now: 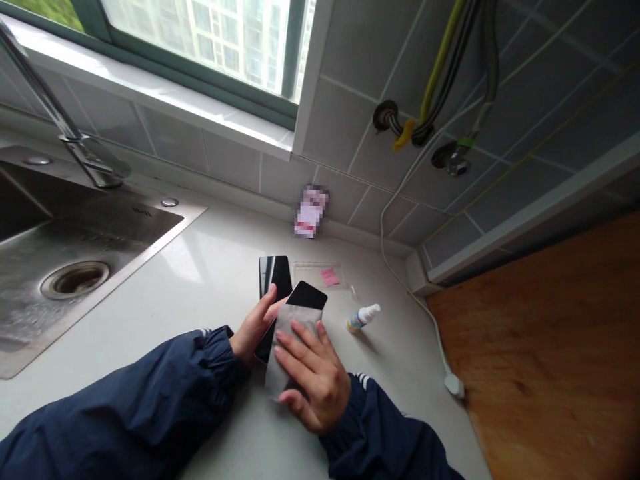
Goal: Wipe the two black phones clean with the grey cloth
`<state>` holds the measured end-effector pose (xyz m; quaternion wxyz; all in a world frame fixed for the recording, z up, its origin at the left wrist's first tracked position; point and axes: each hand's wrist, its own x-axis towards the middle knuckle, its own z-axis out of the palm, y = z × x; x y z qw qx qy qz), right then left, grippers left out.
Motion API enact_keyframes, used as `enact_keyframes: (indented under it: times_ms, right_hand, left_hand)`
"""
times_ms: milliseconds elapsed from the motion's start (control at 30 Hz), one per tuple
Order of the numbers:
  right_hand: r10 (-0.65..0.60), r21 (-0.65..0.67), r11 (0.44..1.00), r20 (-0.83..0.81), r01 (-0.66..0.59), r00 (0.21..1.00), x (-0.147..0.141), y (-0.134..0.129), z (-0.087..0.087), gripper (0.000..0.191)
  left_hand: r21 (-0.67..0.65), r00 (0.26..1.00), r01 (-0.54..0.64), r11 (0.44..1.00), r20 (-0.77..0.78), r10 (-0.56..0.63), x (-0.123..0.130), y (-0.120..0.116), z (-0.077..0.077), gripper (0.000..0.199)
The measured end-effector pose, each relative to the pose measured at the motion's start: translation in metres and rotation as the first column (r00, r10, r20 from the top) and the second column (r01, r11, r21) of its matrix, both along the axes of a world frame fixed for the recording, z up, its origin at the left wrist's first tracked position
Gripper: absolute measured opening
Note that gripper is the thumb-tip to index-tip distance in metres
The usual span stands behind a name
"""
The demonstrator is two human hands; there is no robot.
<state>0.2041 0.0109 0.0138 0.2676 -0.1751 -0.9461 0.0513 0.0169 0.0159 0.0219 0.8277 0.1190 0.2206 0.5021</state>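
My left hand (254, 328) grips a black smartphone (306, 294) by its left side, tilted above the counter. Across the phone's lower part lies a thin grey cloth (281, 363). My right hand (316, 377) presses flat on this cloth, fingers spread, with the thumb near its lower edge. Just behind the left thumb is a second black phone-like slab (275, 270) on the counter. To its right lies a clear plastic case (305, 270) with a pink slip (330, 277) on it. A small white-capped spray bottle (361, 319) stands right of my hands.
A steel sink (135, 233) with a faucet (95, 163) is set into the white counter (200, 280) at left. A blurred-out phone-shaped object (311, 212) leans against the tiles. At right, a white cable (400, 267) runs down to a plug (454, 385) beside a wooden panel (550, 347).
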Motion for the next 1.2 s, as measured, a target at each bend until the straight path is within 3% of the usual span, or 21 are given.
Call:
enact_keyframes:
  times_ms: [67,233,300,467,533,700,767,867,1067,1200]
  right_hand:
    - [-0.001,0.014,1.000,0.000,0.001,1.000,0.001,0.003,0.000,0.057]
    - [-0.194,-0.024,0.981,-0.038,0.193,0.980,0.004,0.012,-0.009,0.054]
    - [-0.163,-0.037,0.986,-0.047,0.161,0.986,0.003,0.010,-0.008,0.053]
    - [0.106,-0.005,0.994,-0.069,-0.107,0.992,0.001,0.001,0.002,0.048]
    - [0.087,0.008,0.996,-0.046,-0.086,0.995,0.002,0.004,0.003,0.050]
    - [-0.172,-0.005,0.985,-0.019,0.172,0.985,0.008,0.021,-0.007,0.053]
    - [-0.223,-0.022,0.975,-0.034,0.222,0.974,0.008,0.022,-0.010,0.054]
    - [-0.205,-0.042,0.978,-0.045,0.203,0.978,0.005,0.015,-0.010,0.057]
    - [-0.035,-0.012,0.999,-0.089,0.034,0.995,0.000,0.002,0.000,0.055]
    - [-0.105,-0.022,0.994,-0.050,0.104,0.993,0.001,0.004,-0.004,0.055]
  left_hand:
    - [0.002,1.000,0.012,1.000,-0.009,-0.012,0.000,0.000,0.000,0.070]
    - [0.065,1.000,0.013,0.998,-0.025,-0.012,0.001,0.000,0.000,0.068]
    - [0.056,1.000,0.006,0.998,-0.023,-0.005,0.001,0.000,0.001,0.067]
    - [0.008,1.000,0.012,1.000,-0.009,-0.011,0.000,-0.001,0.003,0.070]
    - [0.010,1.000,0.009,1.000,-0.020,-0.009,-0.001,-0.001,0.003,0.071]
    - [0.031,1.000,0.026,0.999,-0.009,-0.026,0.000,-0.001,0.002,0.069]
    - [0.039,1.000,0.024,0.999,-0.013,-0.024,0.001,-0.001,0.002,0.070]
    - [0.026,1.000,0.001,1.000,-0.028,-0.001,0.000,-0.002,0.002,0.070]
    - [-0.007,0.999,-0.035,0.999,0.020,0.035,-0.002,0.000,0.000,0.073]
    - [0.011,1.000,-0.010,1.000,-0.009,0.010,-0.002,0.000,0.002,0.075]
